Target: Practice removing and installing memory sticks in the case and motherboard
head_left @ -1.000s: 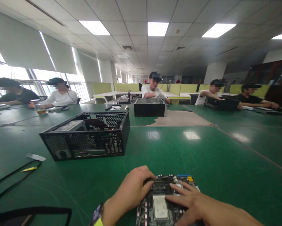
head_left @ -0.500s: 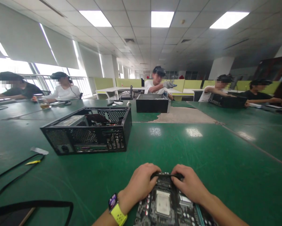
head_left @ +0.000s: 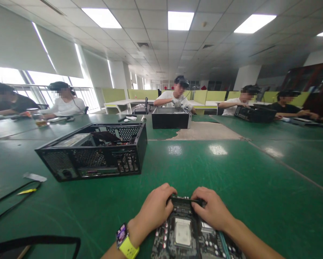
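Note:
A motherboard point(head_left: 187, 239) with a silver processor in its middle lies flat on the green table point(head_left: 231, 172) right in front of me. My left hand point(head_left: 153, 210), with a yellow-strapped watch on its wrist, has its fingers curled onto the board's far edge. My right hand point(head_left: 212, 210) does the same beside it. Between their fingertips runs a thin dark strip point(head_left: 185, 199) along that far edge, and both hands press on it. What sits under the fingers is hidden.
An open black computer case point(head_left: 96, 153) lies on its side at the left. Black cables point(head_left: 13, 201) and a paper scrap trail at the far left. A second black case point(head_left: 170, 119) stands farther back, where a gloved person works. Other people sit around the table.
My right hand came off the middle of the motherboard and curled onto its far edge beside the left hand. The view has shifted a little; the person opposite lowered a raised hand.

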### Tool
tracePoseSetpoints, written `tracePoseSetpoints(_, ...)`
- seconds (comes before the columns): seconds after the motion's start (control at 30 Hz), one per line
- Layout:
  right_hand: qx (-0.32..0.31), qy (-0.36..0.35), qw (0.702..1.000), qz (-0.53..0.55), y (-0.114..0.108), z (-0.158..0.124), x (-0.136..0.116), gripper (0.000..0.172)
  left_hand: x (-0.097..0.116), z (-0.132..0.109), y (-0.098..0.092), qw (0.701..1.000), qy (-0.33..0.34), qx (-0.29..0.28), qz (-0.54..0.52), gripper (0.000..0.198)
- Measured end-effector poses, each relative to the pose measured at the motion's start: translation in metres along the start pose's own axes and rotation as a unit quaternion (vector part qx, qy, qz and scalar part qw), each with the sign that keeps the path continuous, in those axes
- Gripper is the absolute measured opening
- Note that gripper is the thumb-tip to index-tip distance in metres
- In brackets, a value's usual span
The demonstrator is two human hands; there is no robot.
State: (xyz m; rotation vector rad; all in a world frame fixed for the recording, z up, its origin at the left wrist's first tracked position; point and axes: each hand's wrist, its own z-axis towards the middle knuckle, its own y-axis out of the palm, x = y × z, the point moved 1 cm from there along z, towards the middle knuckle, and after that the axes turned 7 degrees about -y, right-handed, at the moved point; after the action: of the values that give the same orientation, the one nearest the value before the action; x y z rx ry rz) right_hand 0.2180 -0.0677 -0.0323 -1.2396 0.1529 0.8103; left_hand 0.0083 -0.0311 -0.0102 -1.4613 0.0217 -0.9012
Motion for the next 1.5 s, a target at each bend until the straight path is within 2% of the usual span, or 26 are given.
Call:
tracePoseSetpoints(0.5, 0.002, 0.001, 1.000, -0.011, -0.0013, 0.0001, -0.0007, 0.008, 0.0041, -0.0007, -0.0004, 0.999, 0.007, -0.008, 0.050, 0.018)
tracePoseSetpoints(0.9, 0.011, -0.018, 1.000, 0.012, -0.0008, 0.0002, -0.0008, 0.006, 0.0014, -0.0040, -0.0001, 0.999, 0.032, -0.015, 0.039, 0.023)
tracePoseSetpoints(1.33, 0.013, -0.009, 1.000, 0.005, 0.0001, 0.0005, -0.0004, 0.009, -0.0014, -0.0039, 0.0003, 0.998, 0.011, -0.013, 0.057, 0.018)
tracePoseSetpoints(1.5, 0.008, -0.015, 1.000, 0.014, -0.0003, 0.0015, -0.0007, 0.015, -0.0026, -0.0026, 0.0009, 0.998, 0.019, -0.017, 0.050, 0.020)
